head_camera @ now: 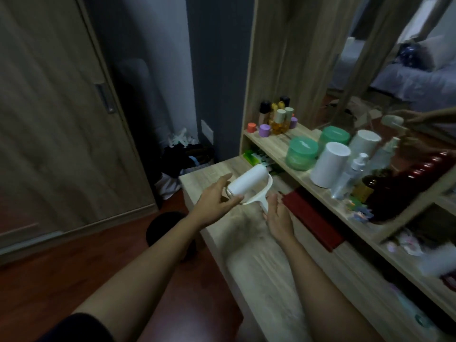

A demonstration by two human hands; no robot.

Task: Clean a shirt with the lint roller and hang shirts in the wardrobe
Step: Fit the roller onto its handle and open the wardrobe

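Early stage: lint roller point(249, 181) held above the desk point(259, 267), left hand point(217, 198) gripping its drum, right hand point(278, 218) at the handle (grip indiscernible); no shirt visible, wardrobe point(49, 119) closed, so cleaning and hanging apparently remain.

Mid-frame, the lint roller point(249, 183) sits above the desk point(259, 267), between your left hand point(217, 201) and right hand point(278, 218); shelf point(271, 141) right, wardrobe door point(49, 119) left.

One cam only, head-worn, wide-angle, edges bent. Looks fwd & down along both forearms onto the table point(259, 267), close range. Left hand point(217, 201) & right hand point(278, 218) mid-frame; wardrobe door point(61, 119) left, shelf point(276, 144) right.
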